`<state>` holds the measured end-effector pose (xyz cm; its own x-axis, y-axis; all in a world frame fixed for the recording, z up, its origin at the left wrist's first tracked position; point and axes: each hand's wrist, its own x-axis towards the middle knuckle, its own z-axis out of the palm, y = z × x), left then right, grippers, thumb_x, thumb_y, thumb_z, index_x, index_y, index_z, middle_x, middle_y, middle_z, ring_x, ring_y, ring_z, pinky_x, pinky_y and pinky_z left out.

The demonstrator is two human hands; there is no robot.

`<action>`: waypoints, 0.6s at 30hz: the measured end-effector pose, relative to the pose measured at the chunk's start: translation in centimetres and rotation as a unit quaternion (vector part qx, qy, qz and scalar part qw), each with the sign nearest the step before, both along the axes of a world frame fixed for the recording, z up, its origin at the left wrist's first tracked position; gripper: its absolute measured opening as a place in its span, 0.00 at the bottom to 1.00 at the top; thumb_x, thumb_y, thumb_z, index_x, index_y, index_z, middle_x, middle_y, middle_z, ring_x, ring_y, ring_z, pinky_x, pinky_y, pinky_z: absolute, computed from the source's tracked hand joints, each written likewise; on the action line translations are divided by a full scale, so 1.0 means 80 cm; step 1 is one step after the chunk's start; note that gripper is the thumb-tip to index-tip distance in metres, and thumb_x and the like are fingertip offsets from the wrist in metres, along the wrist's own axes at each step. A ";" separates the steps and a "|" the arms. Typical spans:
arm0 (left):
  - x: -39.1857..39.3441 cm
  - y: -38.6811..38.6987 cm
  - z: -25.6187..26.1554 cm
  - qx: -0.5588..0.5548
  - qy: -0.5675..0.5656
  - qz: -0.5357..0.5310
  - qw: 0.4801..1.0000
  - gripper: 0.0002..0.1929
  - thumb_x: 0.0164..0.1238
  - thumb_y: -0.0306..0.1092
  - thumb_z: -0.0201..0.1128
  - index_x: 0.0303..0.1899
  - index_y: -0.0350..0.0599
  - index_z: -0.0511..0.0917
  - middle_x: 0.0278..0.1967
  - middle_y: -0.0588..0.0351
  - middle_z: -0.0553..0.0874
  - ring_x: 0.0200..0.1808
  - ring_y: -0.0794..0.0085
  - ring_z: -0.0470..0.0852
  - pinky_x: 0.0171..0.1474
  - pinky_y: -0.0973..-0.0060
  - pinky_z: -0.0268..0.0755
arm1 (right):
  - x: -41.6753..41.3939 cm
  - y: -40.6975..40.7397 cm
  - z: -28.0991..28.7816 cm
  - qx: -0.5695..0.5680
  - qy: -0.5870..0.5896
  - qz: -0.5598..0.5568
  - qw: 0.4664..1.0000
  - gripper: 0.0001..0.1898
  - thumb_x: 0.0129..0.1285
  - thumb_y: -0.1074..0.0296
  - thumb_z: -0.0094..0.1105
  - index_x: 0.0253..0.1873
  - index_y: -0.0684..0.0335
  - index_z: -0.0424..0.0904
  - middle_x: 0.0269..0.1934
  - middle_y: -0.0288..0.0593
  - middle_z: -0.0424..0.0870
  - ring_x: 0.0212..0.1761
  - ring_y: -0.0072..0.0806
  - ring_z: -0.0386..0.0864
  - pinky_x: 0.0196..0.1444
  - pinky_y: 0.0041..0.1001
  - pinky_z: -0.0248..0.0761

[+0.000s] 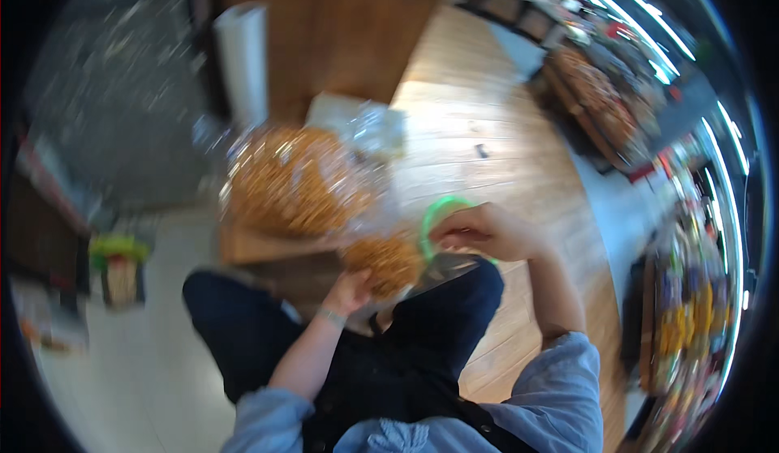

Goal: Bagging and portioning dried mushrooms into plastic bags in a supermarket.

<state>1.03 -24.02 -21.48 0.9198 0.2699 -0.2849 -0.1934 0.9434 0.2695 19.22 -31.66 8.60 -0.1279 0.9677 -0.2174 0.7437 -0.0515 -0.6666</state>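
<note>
My left hand (352, 290) grips a small clear plastic bag of orange-brown food pieces (384, 261) above my lap. My right hand (481, 231) is just right of that bag, with its fingers bent; blur hides whether anything is between them. A bright green ring-shaped object (433, 216) shows behind my right fingers, partly hidden. Beyond the small bag, a large clear bag of similar orange-brown pieces (292, 179) lies on a wooden surface, its plastic spread toward the small bag.
A white roll (243, 63) stands at the brown wooden table (341, 33), near a pale packet (359, 121). A small dark piece (482, 150) lies on the wood floor. Stocked produce and goods displays (688, 307) line the right side. A green-topped container (120, 270) stands left.
</note>
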 end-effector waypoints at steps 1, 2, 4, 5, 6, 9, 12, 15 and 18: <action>-0.007 -0.003 -0.012 -0.008 -0.034 0.021 0.999 0.35 0.51 0.38 0.68 0.61 0.43 0.63 0.55 0.51 0.75 0.55 0.59 0.74 0.56 0.60 0.69 | -0.007 -0.006 0.001 -0.007 0.027 -0.067 0.997 0.12 0.64 0.63 0.53 0.45 0.63 0.78 0.35 0.46 0.82 0.37 0.35 0.80 0.40 0.29 0.71; -0.007 -0.001 -0.010 -0.019 -0.072 0.024 0.997 0.36 0.51 0.38 0.69 0.62 0.43 0.62 0.57 0.51 0.74 0.58 0.59 0.72 0.58 0.59 0.66 | -0.005 -0.015 -0.010 0.057 0.000 -0.105 0.993 0.13 0.63 0.58 0.53 0.44 0.61 0.79 0.36 0.45 0.81 0.37 0.34 0.79 0.40 0.28 0.70; -0.015 0.001 -0.009 -0.030 -0.110 0.037 0.993 0.37 0.49 0.39 0.70 0.62 0.45 0.62 0.59 0.52 0.71 0.61 0.60 0.68 0.63 0.57 0.60 | -0.008 -0.033 -0.009 0.150 -0.102 -0.107 0.978 0.20 0.56 0.52 0.62 0.47 0.59 0.77 0.46 0.46 0.73 0.47 0.38 0.73 0.50 0.32 0.67; -0.019 0.004 -0.010 -0.031 -0.110 0.047 0.992 0.37 0.49 0.39 0.70 0.62 0.46 0.62 0.60 0.53 0.70 0.62 0.60 0.66 0.65 0.56 0.57 | -0.020 -0.048 -0.010 0.178 -0.143 -0.138 0.964 0.22 0.54 0.49 0.63 0.49 0.57 0.75 0.52 0.49 0.70 0.49 0.42 0.74 0.51 0.34 0.67; -0.013 0.008 -0.002 -0.018 -0.114 0.031 0.993 0.37 0.49 0.39 0.70 0.62 0.46 0.62 0.60 0.53 0.70 0.62 0.60 0.66 0.65 0.56 0.57 | -0.024 -0.062 -0.018 0.175 -0.148 -0.153 0.961 0.22 0.55 0.48 0.62 0.49 0.54 0.74 0.54 0.49 0.69 0.48 0.43 0.74 0.49 0.35 0.68; 0.002 -0.002 0.037 0.015 -0.132 0.053 0.990 0.38 0.47 0.40 0.72 0.62 0.48 0.64 0.61 0.55 0.69 0.62 0.60 0.67 0.65 0.58 0.56 | -0.026 -0.086 -0.026 0.143 -0.104 -0.212 0.961 0.21 0.55 0.48 0.61 0.50 0.51 0.73 0.54 0.49 0.71 0.47 0.42 0.77 0.45 0.34 0.70; 0.014 -0.005 0.066 0.059 -0.140 0.042 0.988 0.37 0.46 0.37 0.73 0.61 0.48 0.65 0.59 0.56 0.71 0.62 0.62 0.67 0.65 0.58 0.56 | -0.025 -0.098 -0.017 0.094 -0.004 -0.258 0.962 0.21 0.57 0.51 0.61 0.51 0.53 0.72 0.47 0.48 0.77 0.43 0.38 0.80 0.40 0.31 0.72; 0.025 -0.005 0.072 0.059 -0.152 0.033 0.986 0.37 0.47 0.36 0.73 0.61 0.48 0.65 0.59 0.56 0.71 0.62 0.62 0.67 0.66 0.58 0.56 | -0.029 -0.109 -0.011 0.115 0.055 -0.246 0.961 0.18 0.58 0.56 0.60 0.50 0.57 0.72 0.37 0.46 0.81 0.37 0.34 0.82 0.36 0.28 0.73; 0.035 -0.013 0.090 0.034 -0.162 0.024 0.986 0.35 0.46 0.28 0.71 0.60 0.51 0.67 0.58 0.54 0.71 0.61 0.59 0.67 0.63 0.55 0.62 | -0.028 -0.119 -0.012 0.189 0.050 -0.208 0.958 0.14 0.59 0.61 0.59 0.46 0.60 0.74 0.34 0.45 0.81 0.34 0.33 0.81 0.35 0.28 0.72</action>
